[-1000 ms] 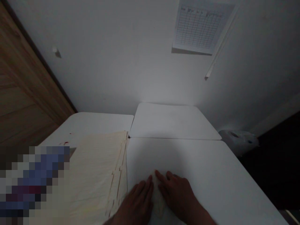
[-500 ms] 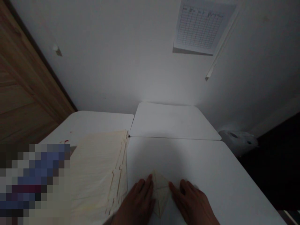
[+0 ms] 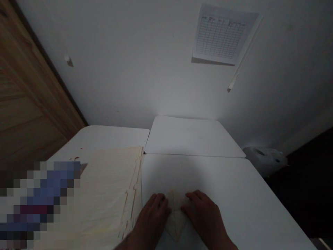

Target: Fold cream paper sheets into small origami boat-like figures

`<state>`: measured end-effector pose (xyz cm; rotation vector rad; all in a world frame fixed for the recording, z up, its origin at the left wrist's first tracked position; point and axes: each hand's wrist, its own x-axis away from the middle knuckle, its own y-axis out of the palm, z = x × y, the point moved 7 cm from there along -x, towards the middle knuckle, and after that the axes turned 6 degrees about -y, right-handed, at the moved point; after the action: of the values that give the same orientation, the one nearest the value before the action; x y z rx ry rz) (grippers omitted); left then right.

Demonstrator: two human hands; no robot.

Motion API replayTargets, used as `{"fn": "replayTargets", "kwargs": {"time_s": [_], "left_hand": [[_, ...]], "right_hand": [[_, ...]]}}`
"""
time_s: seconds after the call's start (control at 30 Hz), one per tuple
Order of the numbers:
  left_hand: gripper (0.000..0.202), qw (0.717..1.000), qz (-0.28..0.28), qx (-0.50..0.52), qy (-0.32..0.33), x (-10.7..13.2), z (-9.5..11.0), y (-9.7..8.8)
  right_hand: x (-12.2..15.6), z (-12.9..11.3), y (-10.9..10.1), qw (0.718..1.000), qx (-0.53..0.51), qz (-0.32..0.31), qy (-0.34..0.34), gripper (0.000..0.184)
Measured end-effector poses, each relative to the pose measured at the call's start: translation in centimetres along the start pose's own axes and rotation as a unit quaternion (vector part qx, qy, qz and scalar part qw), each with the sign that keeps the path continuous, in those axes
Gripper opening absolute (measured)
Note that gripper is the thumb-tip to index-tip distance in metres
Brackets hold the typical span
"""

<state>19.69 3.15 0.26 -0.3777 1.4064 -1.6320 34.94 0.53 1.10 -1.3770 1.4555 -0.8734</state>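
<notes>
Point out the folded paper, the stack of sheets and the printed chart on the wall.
Folded paper (image 3: 176,218): head view, near its middle, below the crosswise crease.
Stack of sheets (image 3: 110,187): head view, middle of the top sheet.
Printed chart (image 3: 221,37): head view, middle of its grid.

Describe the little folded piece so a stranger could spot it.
On the white table, look to the right of the stacked pale sheets. There, between the left hand and the right hand, lies the folded piece. Unlike those broad sheets, it is small, kite-shaped and creased lengthwise.
</notes>
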Motion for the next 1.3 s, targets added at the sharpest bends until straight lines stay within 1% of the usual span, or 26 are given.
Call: {"fn": "replayTargets", "kwargs": {"time_s": [0.13,0.23,0.33,0.53,0.67,0.87,0.93,1.0,1.1,1.17,1.23,1.3], "left_hand": [[0.018,0.999,0.011,0.008,-0.029,-0.1,-0.4,-0.4],[0.018,0.999,0.029,0.01,-0.027,0.0,-0.6,-0.6],[0.021,0.999,0.032,0.018,-0.025,0.1,-0.7,-0.6],[0.024,0.999,0.019,0.025,-0.034,0.2,-0.7,-0.4],[0.022,0.999,0.011,0.011,-0.044,0.3,-0.9,-0.3],[0.024,0.998,0.02,-0.005,-0.052,0.8,-1.3,-0.4],[0.025,0.998,0.015,0.001,-0.056,0.9,-1.4,-0.2],[0.025,0.998,0.005,0.008,-0.063,0.9,-1.7,-0.1],[0.028,0.997,-0.002,0.025,-0.076,0.8,-2.0,-0.2],[0.026,0.996,0.002,0.044,-0.079,0.6,-2.2,-0.6],[0.016,0.995,0.009,0.071,-0.068,0.3,-2.2,-1.1],[0.012,0.993,0.027,0.102,-0.044,0.1,-2.0,-1.9]], "right_hand": [[-0.5,-0.3,0.2,0.999,0.015,-0.03,0.029,0.028],[-0.6,-0.6,0.2,0.998,0.023,-0.047,0.044,0.029],[-0.7,-0.9,0.1,0.997,0.023,-0.054,0.047,0.025],[-0.6,-0.9,0.0,0.998,0.021,-0.047,0.042,0.013],[-0.5,-0.6,0.0,0.999,0.0,-0.034,0.034,0.008],[-0.6,0.2,0.3,0.997,-0.067,-0.024,0.042,0.005],[-0.6,0.6,0.6,0.994,-0.088,-0.034,0.058,0.001],[-0.5,0.9,1.0,0.991,-0.107,-0.049,0.069,0.004],[-0.7,1.1,1.2,0.988,-0.131,-0.052,0.058,0.004],[-0.8,1.3,1.1,0.988,-0.143,-0.041,0.052,0.005],[-0.9,1.3,0.7,0.987,-0.157,-0.015,0.028,0.007],[-1.1,0.8,-0.3,0.984,-0.174,0.035,-0.028,0.008]]}}
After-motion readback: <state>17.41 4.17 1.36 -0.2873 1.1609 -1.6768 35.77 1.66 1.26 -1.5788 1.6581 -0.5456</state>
